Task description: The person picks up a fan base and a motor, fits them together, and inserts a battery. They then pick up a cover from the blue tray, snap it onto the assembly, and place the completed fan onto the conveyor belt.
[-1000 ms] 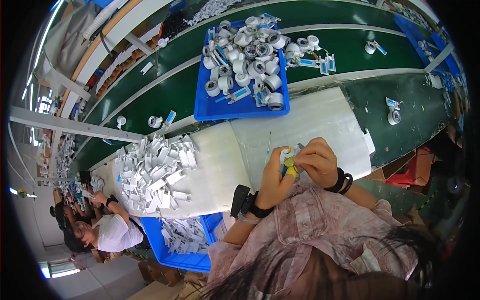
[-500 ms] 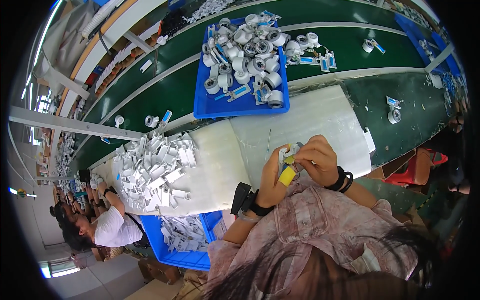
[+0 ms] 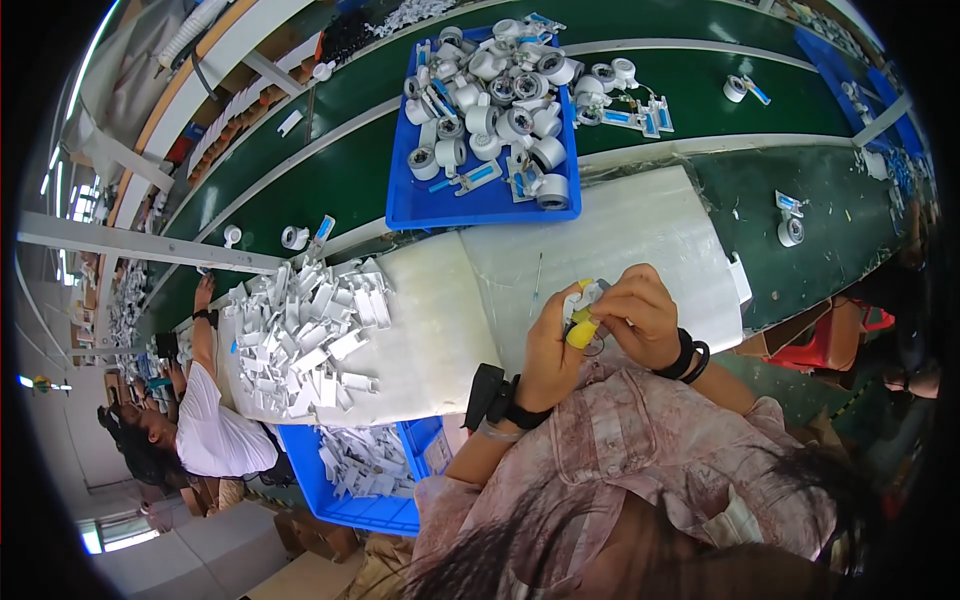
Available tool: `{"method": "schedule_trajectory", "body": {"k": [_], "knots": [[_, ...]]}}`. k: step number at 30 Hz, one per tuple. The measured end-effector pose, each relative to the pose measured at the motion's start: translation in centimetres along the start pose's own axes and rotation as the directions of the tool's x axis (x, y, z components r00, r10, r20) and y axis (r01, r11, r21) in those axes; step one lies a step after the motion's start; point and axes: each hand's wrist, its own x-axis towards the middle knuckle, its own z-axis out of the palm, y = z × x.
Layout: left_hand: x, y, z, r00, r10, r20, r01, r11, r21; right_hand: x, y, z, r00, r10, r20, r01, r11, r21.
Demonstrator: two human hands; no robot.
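My left hand [image 3: 550, 360] is closed around a small white plastic part [image 3: 571, 303] with a yellow piece [image 3: 581, 333] on it, held over the front edge of the table. The fingertips of my right hand [image 3: 642, 312] pinch at the same part from the other side. Thin dark wire shows by the yellow piece. Much of the part is hidden by my fingers. Beyond my hands a thin screwdriver-like tool [image 3: 537, 277] lies on the white work sheet [image 3: 620, 230].
A blue tray [image 3: 480, 213] heaped with round white units stands ahead. Left lies a pile of white plastic pieces [image 3: 310, 320]; below it is a blue bin [image 3: 370, 513] of similar pieces. A loose unit [image 3: 790, 231] lies right. A co-worker [image 3: 220, 430] stands at far left.
The yellow piece has turned and tucked closer to the white part between my hands. The co-worker at far left has stretched an arm out over the bench.
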Motion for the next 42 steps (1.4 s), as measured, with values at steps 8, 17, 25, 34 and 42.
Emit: {"method": "schedule_trajectory", "body": {"k": [8,17,25,34,42], "knots": [[0.7,-1.6,-1.1,0.994,0.103,-0.025,-0.099,0.987,0.124,-0.2,0.4,1.4,1.000,0.027,-0.001,-0.027,0.999,-0.038],[3.8,-2.7,-10.3,0.951,-0.156,-0.266,0.112,0.978,-0.175,1.6,7.2,0.3,0.984,0.155,0.083,-0.155,0.988,-0.013],[10.7,-5.1,-27.3,0.752,-0.063,-0.656,0.097,0.995,0.015,2.6,23.2,-0.6,0.863,0.502,-0.056,-0.505,0.861,-0.066],[15.5,-13.4,-41.9,0.652,0.134,-0.746,0.470,0.701,0.536,12.3,33.5,4.1,0.984,0.163,0.070,-0.080,0.762,-0.643],[12.7,-15.1,-29.2,0.660,0.152,-0.735,0.212,0.902,0.377,13.2,37.2,3.9,0.992,0.025,0.120,0.060,0.759,-0.649]]}}
